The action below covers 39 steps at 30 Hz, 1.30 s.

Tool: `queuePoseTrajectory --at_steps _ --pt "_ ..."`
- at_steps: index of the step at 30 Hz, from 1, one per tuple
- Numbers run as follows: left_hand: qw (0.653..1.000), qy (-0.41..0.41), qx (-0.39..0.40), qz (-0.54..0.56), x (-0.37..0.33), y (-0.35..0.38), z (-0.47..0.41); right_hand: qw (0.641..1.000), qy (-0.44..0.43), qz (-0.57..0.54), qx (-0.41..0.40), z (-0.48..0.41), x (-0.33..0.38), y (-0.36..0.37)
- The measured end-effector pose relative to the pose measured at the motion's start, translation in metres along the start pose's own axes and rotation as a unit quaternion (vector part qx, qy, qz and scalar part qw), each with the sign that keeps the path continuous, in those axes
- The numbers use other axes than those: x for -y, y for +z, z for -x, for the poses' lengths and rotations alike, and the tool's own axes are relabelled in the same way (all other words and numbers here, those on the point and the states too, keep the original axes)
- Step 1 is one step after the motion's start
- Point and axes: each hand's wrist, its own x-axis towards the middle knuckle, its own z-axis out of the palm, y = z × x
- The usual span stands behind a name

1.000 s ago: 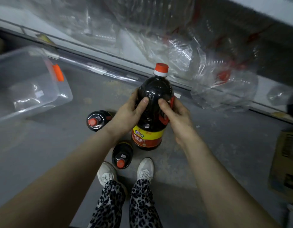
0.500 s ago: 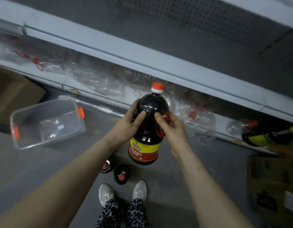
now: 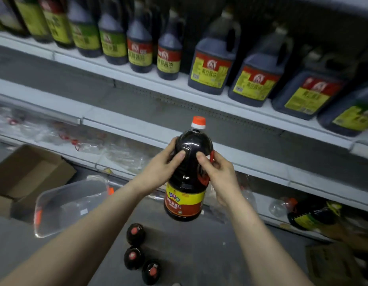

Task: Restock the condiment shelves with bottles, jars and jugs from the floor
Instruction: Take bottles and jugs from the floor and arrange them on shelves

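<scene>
Where the scene is bounded on the far side, a white shelving unit (image 3: 137,129) is seen, with three levels running from left to right. The top level is stocked with large dark jugs (image 3: 212,65) at the right and slimmer dark bottles (image 3: 139,48) at the left, all upright and labelled in yellow, red or green. The lowest level is covered with crumpled clear plastic wrap (image 3: 117,151), and a yellow-labelled bottle (image 3: 311,215) is laid on its side at the right end. An open cardboard box (image 3: 24,178) is located on the grey floor (image 3: 199,254) at the left, with a clear plastic bin (image 3: 69,205) tipped just beside it.

The soy sauce bottle (image 3: 187,182) is held upright in mid-air at the centre, in front of the middle level and above the floor. Its shoulder is gripped from the left by the left hand (image 3: 160,170), with the thumb pressed on the near face. The right side is gripped by the right hand (image 3: 220,176), with the fingers curled at the red carry handle (image 3: 212,156). Three red-capped bottles (image 3: 135,234) are stood in a close group on the near floor below. The held bottle is closed with an orange cap (image 3: 198,122).
</scene>
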Motion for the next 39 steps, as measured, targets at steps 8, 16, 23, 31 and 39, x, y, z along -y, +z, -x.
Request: queuePoseTrajectory --at_steps 8,16,23,31,39 --pt "0.994 0.085 0.058 -0.042 -0.098 -0.026 0.004 0.994 -0.105 0.015 -0.001 0.014 0.105 0.006" --pt "0.979 0.181 0.069 -0.057 -0.178 -0.040 0.000 0.983 -0.182 0.030 0.009 0.022 0.191 0.008" --pt "0.966 0.239 0.045 -0.084 -0.243 -0.047 -0.016 0.964 -0.256 0.070 0.020 0.010 0.261 0.003" --pt "0.951 0.287 0.013 -0.111 -0.315 -0.053 -0.054 0.954 -0.287 0.079 0.028 -0.037 0.330 -0.005" --pt "0.937 0.327 -0.022 -0.117 -0.375 -0.056 -0.112 0.936 -0.343 0.054 0.060 -0.100 0.395 -0.017"
